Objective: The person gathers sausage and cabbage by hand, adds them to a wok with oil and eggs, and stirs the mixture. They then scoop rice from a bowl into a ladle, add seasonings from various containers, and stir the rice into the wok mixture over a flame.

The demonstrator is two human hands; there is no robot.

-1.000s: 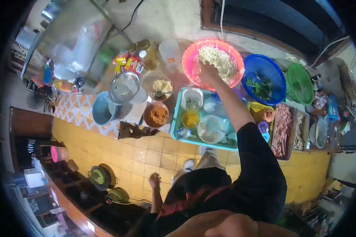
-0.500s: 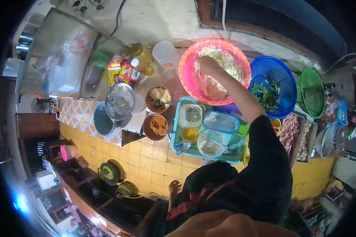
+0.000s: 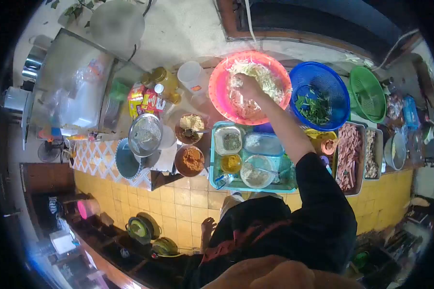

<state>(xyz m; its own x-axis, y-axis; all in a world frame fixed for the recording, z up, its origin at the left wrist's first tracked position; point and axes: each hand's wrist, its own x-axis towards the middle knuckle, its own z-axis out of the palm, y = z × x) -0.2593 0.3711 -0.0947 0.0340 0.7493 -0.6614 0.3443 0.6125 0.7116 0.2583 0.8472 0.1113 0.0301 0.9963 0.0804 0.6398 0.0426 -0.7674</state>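
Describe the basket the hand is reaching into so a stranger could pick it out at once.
Start at the teal tray of small containers at the counter's front edge. Directly behind it, toward the wall, sit three round plastic baskets in a row. The pink basket is the leftmost, holding pale shredded strands with the right hand in it; the blue basket holds green leaves, and the green basket looks empty.

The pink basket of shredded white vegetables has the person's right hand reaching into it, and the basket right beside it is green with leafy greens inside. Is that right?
Not quite. In the head view the right hand does reach into the pink basket, but the basket right beside it holding the leafy greens is the blue basket; the green basket sits farther along.
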